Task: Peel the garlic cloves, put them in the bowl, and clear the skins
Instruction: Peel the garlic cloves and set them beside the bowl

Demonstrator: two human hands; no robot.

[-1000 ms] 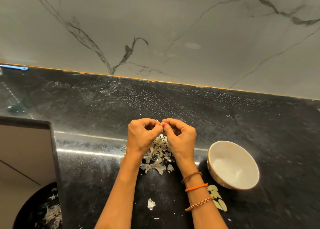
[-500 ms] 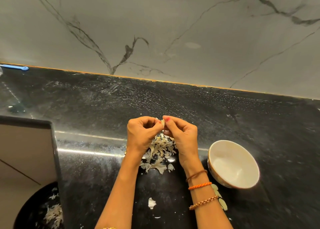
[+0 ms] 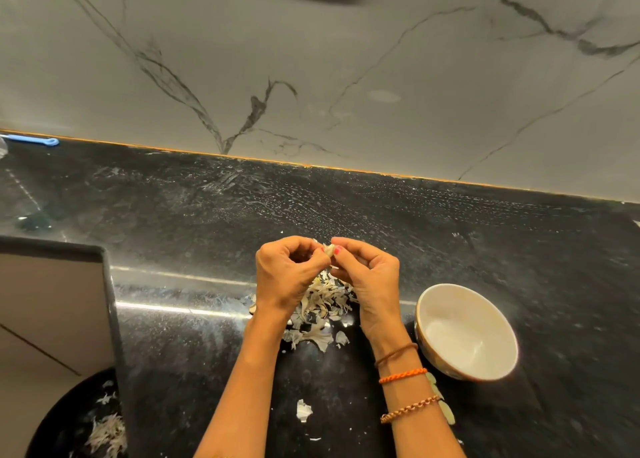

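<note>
Above the black counter my left hand (image 3: 289,274) and my right hand (image 3: 370,277) meet fingertip to fingertip. Together they pinch one pale garlic cloves piece (image 3: 328,249), with thin skin sticking out at its top. Right below the hands lies a heap of garlic skins (image 3: 323,305) on the counter. A white bowl (image 3: 465,333) with a brown outside stands to the right of my right wrist; its inside looks empty. Several peeled cloves (image 3: 445,411) lie on the counter beside my right forearm, partly hidden by it.
A single skin flake (image 3: 303,411) lies near the front between my forearms. Low at the left, below the counter edge, a dark round bin (image 3: 69,433) holds more skins. A blue tool (image 3: 34,141) lies at the far left by the marble wall.
Both hands have risen slightly and turned, and the clove now shows between the fingertips with skin pulled away. The bowl and the heap have not moved.
</note>
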